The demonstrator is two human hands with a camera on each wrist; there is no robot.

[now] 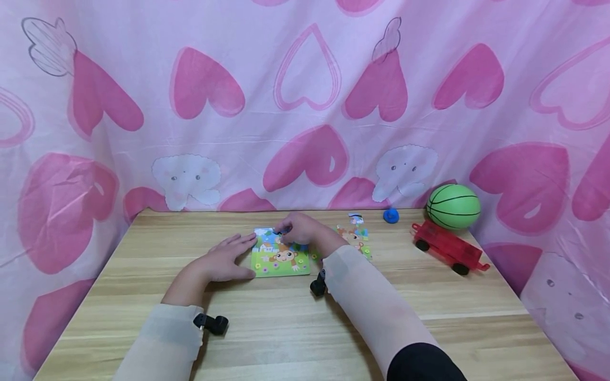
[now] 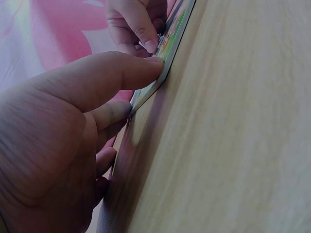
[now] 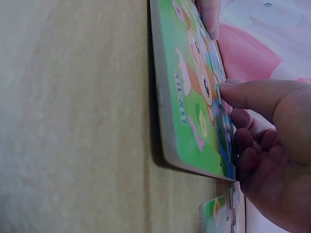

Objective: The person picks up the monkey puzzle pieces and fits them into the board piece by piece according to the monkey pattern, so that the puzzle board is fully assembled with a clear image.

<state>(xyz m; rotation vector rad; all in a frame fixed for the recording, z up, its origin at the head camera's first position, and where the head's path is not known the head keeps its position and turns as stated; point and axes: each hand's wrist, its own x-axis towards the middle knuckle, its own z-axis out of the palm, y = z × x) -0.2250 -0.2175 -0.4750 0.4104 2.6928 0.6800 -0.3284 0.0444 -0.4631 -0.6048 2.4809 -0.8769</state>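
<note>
A jigsaw puzzle board (image 1: 267, 269) with a cartoon monkey on green and blue lies flat on the wooden table. At its left edge is my left hand (image 1: 224, 261), its fingers spread; thumb and fingertips touch the edge around the near corner. My right hand (image 1: 303, 231) reaches over the upper part of the board. Its thumb (image 3: 243, 93) and forefinger pinch a small puzzle piece down at the picture's surface, mostly hidden by the fingers. The other fingers of that hand are curled under.
Loose puzzle pieces (image 1: 353, 238) lie to the board's right, partly behind my right wrist. Farther right are a small blue round object (image 1: 391, 215), a green ball (image 1: 453, 206) and a red toy trailer (image 1: 448, 247). A pink heart-patterned curtain (image 1: 305, 116) hangs behind the table.
</note>
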